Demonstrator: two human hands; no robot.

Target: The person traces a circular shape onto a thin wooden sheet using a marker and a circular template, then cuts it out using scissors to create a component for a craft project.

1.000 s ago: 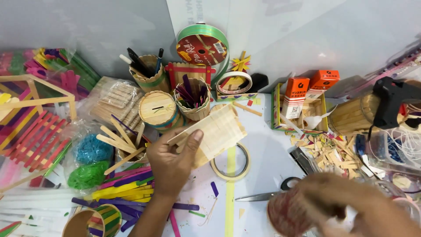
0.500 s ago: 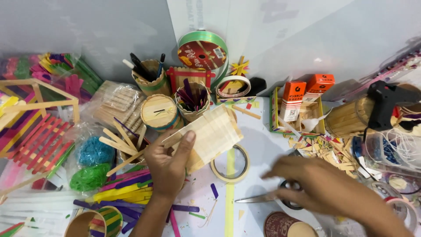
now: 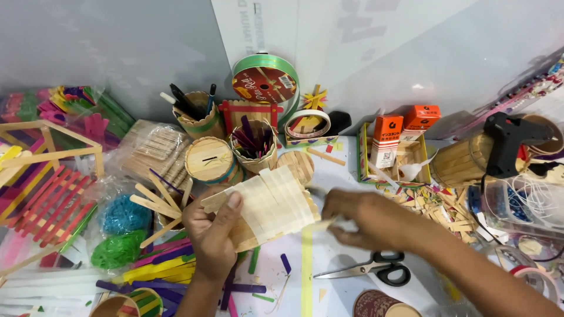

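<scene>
— What do our fingers have?

— Our left hand [image 3: 212, 235] grips the curved panel of pale craft sticks [image 3: 267, 205], thumb pressed on its face, lifting it above the table [image 3: 341, 264]. Our right hand [image 3: 352, 216] pinches the panel's right edge.

— And around us?

— Scissors [image 3: 370, 271] lie just below the right wrist; a stick cup of coloured sticks [image 3: 254, 145] stands behind the panel.

stick panel [image 3: 267, 205] between hands | scissors [image 3: 367, 271] before | glue gun [image 3: 506, 141] far right
</scene>
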